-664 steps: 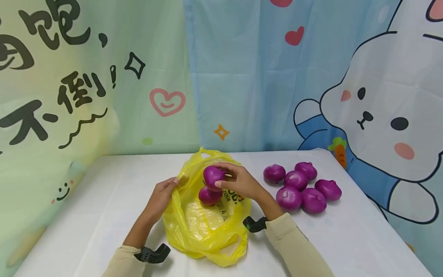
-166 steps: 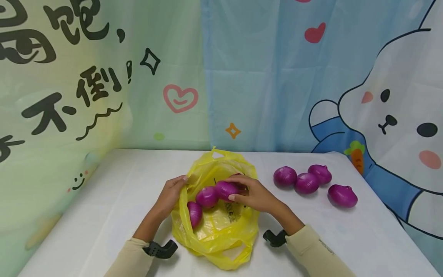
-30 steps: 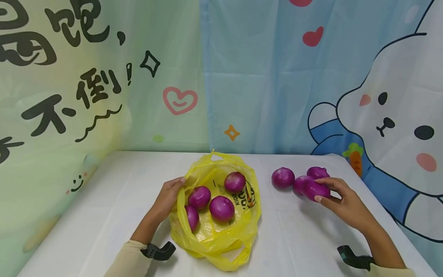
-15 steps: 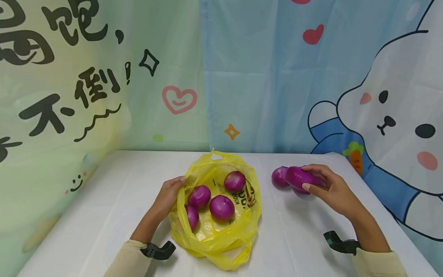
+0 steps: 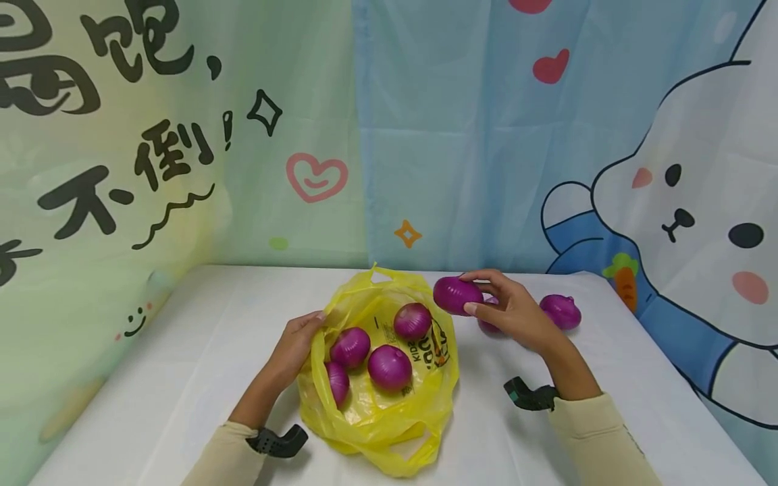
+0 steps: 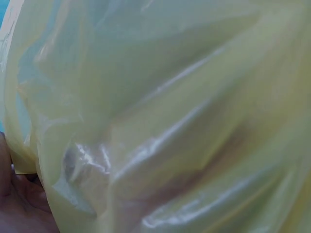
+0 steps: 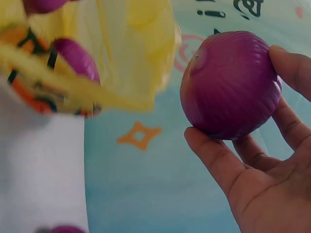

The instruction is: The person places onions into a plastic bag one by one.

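A yellow plastic bag lies spread open on the table, and several purple onions rest inside it. At its left edge my left hand pinches the plastic; in the left wrist view the sheer film covers most of the picture. My right hand holds another purple onion in the air by the bag's upper right rim. The right wrist view shows this onion between thumb and fingertips, with the bag to its left.
On the table's right side sits a loose onion; another onion is partly hidden behind my right hand. A white cloth covers the table. A printed curtain hangs at its back edge.
My right hand has lifted an onion from the group on the right and carried it left to the bag's rim. My left hand keeps its place on the bag.
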A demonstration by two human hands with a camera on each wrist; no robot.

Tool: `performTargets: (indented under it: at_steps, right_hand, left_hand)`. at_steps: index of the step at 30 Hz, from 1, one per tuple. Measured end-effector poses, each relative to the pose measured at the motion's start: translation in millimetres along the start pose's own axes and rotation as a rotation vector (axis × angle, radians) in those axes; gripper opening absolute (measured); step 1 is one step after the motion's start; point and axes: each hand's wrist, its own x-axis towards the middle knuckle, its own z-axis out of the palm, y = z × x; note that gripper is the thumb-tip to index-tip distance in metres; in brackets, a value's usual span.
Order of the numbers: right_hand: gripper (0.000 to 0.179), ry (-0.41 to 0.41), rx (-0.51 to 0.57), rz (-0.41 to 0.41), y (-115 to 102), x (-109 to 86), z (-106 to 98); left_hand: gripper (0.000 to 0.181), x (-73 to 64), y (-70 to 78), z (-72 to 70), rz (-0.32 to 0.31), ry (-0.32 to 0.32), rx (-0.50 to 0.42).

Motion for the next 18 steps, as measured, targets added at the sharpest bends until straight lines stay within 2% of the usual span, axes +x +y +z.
performTargets:
  at_steps: [7, 10, 18]
  right_hand:
    - [0.045, -0.148, 0.083, -0.066, 1.8, 15.4, 33.2]
    - [0.042, -0.200, 0.083, -0.075, 5.6, 19.9, 47.5]
    - [0.041, -0.232, 0.043, -0.112, 13.4, 36.6, 71.2]
  left_hand:
    - [0.041, -0.6, -0.5, -0.1, 0.002, -0.005, -0.002]
    - [0.041, -0.2, -1.0, 0.1, -0.004, -0.006, 0.005]
    - [0.042, 0.2, -2.1, 0.5, 0.003, -0.013, 0.013]
